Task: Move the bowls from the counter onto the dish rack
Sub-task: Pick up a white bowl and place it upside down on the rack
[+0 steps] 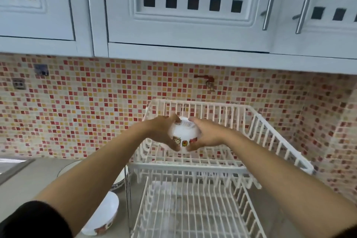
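Observation:
A small white bowl with cartoon pictures near its rim is held upside down between both hands, over the left part of the upper tier of the white wire dish rack. My left hand grips its left side and my right hand its right side. Two more white bowls stay on the counter left of the rack: one near my left elbow, another mostly hidden behind my left forearm.
The rack's lower tier is a wire grid below the upper basket. A grey counter runs left toward a sink edge. Mosaic tile wall stands behind, with pale blue cupboards overhead.

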